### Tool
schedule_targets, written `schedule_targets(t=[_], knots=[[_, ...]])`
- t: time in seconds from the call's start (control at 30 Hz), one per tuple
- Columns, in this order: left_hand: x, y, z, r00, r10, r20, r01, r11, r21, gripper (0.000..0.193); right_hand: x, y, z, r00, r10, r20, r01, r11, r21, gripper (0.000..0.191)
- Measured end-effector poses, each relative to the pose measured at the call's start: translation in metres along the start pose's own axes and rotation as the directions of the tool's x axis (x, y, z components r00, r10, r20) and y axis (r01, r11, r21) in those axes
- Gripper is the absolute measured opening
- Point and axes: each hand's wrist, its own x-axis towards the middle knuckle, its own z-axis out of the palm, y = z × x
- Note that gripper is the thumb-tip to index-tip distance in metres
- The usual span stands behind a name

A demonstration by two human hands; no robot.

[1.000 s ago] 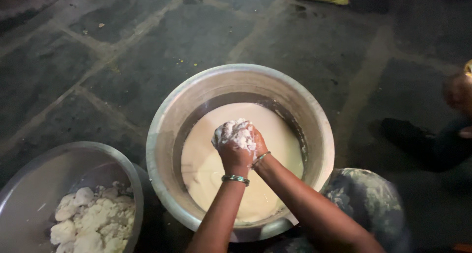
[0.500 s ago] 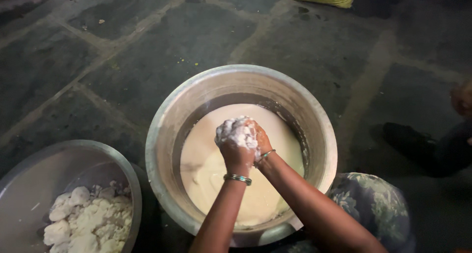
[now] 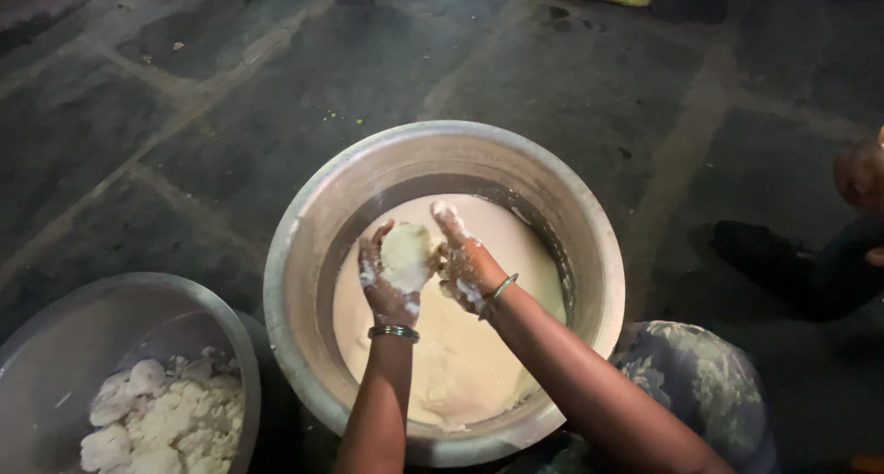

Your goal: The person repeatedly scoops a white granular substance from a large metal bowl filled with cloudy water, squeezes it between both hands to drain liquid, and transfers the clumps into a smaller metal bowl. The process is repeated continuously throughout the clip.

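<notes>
Pale, soft dough lump (image 3: 408, 255): cupped in left hand (image 3: 387, 276), fingers curled round it; right hand (image 3: 465, 262) flat against its side, fingers together, seemingly shaping it. Held over large round metal pot (image 3: 304, 253) of creamy white batter (image 3: 460, 364). Second metal basin (image 3: 55, 327), lower left, cut off, holds white lumps (image 3: 161, 419).

Bare forearms and hands of a person, each wrist bearing a bangle.

The left hand (image 3: 391, 276) and right hand (image 3: 465, 267) are smeared with white paste, thickest on the fingers and palms. The forearms carry no sleeves. A narrow metal bangle with a greenish tint (image 3: 393, 331) circles the left wrist; a thinner silver-coloured bangle (image 3: 502, 286) sits at a slant on the right wrist. Near the right arm, a grey-green mottled patterned garment (image 3: 700, 382) covers the knee.
</notes>
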Motion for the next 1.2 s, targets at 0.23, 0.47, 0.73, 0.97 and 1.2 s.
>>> schedule_targets(t=[0.23, 0.47, 0.73, 0.97, 1.2], knots=[[-0.008, 0.014, 0.017, 0.996, -0.079, 0.045, 0.082, 0.994, -0.073, 0.062, -0.024, -0.046, 0.011, 0.727, -0.685, 0.050, 0.426, 0.393, -0.815, 0.051], [-0.021, -0.002, 0.042, 0.947, -0.220, 0.235, 0.272, 0.938, -0.217, 0.073, -0.055, -0.055, 0.037, 0.571, -0.751, 0.333, 0.770, 0.349, -0.534, 0.040], [-0.029, 0.017, 0.047, 0.878, -0.106, 0.466, 0.226, 0.951, -0.209, 0.077, -0.079, -0.044, 0.059, 0.294, -0.852, 0.433, 0.757, -0.070, -0.650, 0.036], [-0.014, -0.002, 0.013, 0.919, -0.170, 0.356, 0.227, 0.966, -0.123, 0.055, -0.066, -0.021, 0.054, 0.317, -0.838, 0.445, 0.676, -0.129, -0.726, 0.028], [0.001, -0.023, -0.020, 0.964, -0.169, 0.205, 0.191, 0.978, -0.089, 0.042, -0.061, -0.011, 0.050, 0.291, -0.866, 0.407, 0.718, -0.083, -0.691, 0.024]])
